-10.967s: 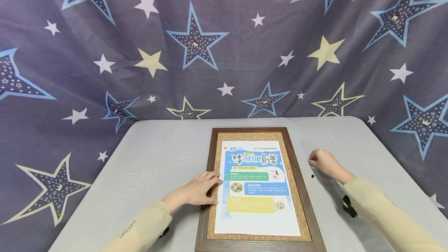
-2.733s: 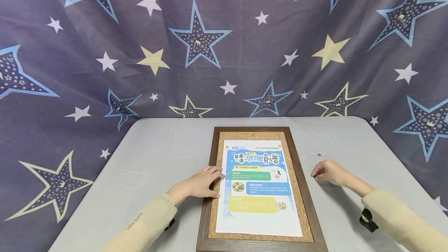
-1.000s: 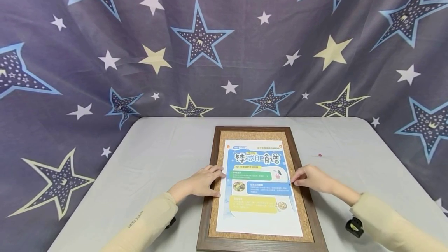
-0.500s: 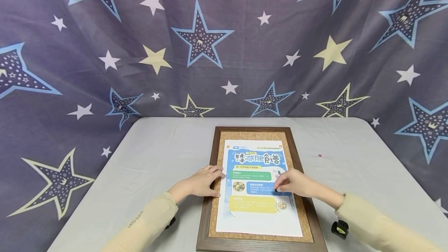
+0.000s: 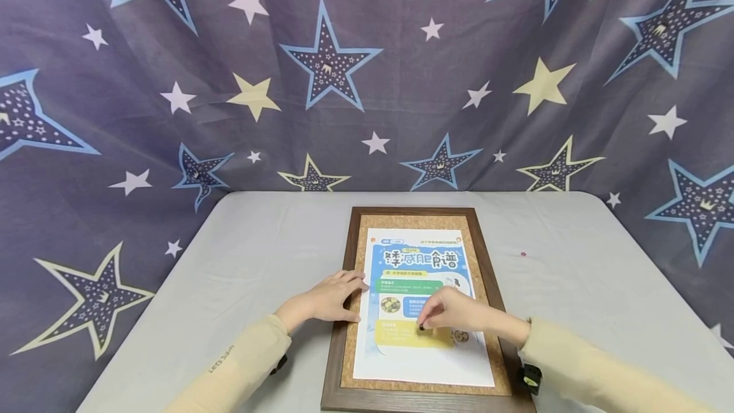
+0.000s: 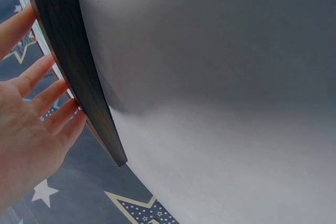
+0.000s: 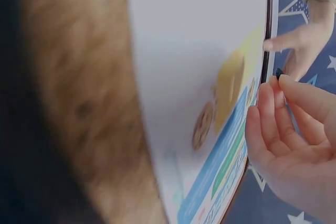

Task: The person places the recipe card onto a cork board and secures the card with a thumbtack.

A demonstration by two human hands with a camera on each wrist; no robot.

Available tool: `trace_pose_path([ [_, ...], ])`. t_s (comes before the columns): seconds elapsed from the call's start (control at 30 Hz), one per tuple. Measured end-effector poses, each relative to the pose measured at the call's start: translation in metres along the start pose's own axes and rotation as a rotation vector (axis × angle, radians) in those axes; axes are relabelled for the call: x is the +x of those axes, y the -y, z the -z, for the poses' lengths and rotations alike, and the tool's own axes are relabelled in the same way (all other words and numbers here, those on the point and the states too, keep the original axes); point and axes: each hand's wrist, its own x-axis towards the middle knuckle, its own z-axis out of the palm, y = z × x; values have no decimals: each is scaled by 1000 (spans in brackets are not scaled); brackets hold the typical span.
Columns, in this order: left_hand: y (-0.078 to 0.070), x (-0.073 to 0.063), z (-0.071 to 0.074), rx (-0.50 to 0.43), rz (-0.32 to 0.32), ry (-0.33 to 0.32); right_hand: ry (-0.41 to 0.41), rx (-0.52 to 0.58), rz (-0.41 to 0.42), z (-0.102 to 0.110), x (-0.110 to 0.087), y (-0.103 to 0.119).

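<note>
A printed sheet (image 5: pixel 424 365) with blue, green and yellow blocks lies on a cork board (image 5: pixel 501 368) in a brown wooden frame (image 5: pixel 421 400). Between thumb and fingertips my right hand (image 5: pixel 455 311) pinches a small black push pin (image 5: pixel 421 327), over the yellow block in the head view. The same pin (image 7: pixel 279 72) shows at the fingertips in the right wrist view. My left hand (image 5: pixel 329 300) rests on the frame's left side, fingers spread, with fingertips at the sheet's left edge. In the left wrist view its fingers (image 6: pixel 44 98) lie along the frame's side.
One small red pin (image 5: pixel 523 254) lies on the grey table cover (image 5: pixel 275 241), right of the frame. Orange round dots (image 5: pixel 373 240) mark both upper corners of the sheet. A star-patterned curtain (image 5: pixel 395 81) hangs behind the table.
My right hand has picked the black pin off the table and carried it left and nearer over the sheet. An orange dot has appeared at the upper right corner since the oldest frame.
</note>
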Motion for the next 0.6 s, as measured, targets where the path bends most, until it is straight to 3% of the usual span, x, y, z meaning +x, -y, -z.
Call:
trace_pose_path([
  [0.47, 2, -2, 0, -31, -63, -30, 84, 54, 30, -26, 21, 15],
  [0.6, -1, -2, 1, -38, -23, -18, 104, 59, 53, -31, 25, 19],
])
